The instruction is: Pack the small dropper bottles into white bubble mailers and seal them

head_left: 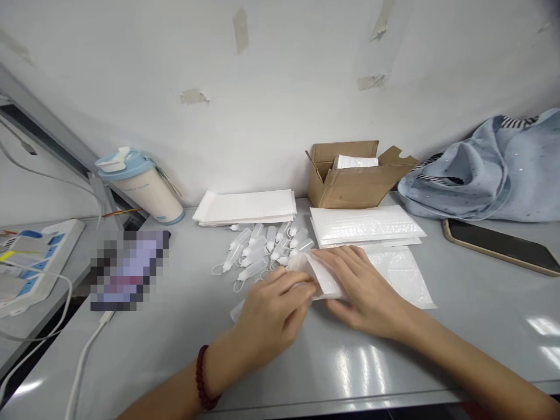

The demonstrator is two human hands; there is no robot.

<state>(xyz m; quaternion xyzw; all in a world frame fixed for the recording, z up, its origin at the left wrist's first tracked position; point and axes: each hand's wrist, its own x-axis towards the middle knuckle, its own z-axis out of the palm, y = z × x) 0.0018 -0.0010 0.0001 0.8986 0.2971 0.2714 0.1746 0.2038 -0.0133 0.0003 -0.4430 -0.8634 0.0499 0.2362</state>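
Head view: My left hand point(277, 306) curls at the white pouch point(329, 282); I cannot tell what it grips. My right hand point(361, 289), half open, holds the pouch between thumb and fingers, right of the small bottles point(254, 269). Pulling hard could tear the pouch; sweeping my left wrist could roll the loose bottle point(237, 311).

A likely workshop, with grey worktop point(175, 367), cardboard box point(345, 191), padded envelopes point(367, 224), small plastic bottles point(252, 269).

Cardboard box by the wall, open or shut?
Open. The cardboard box's flaps stand apart, and white packaging shows inside.
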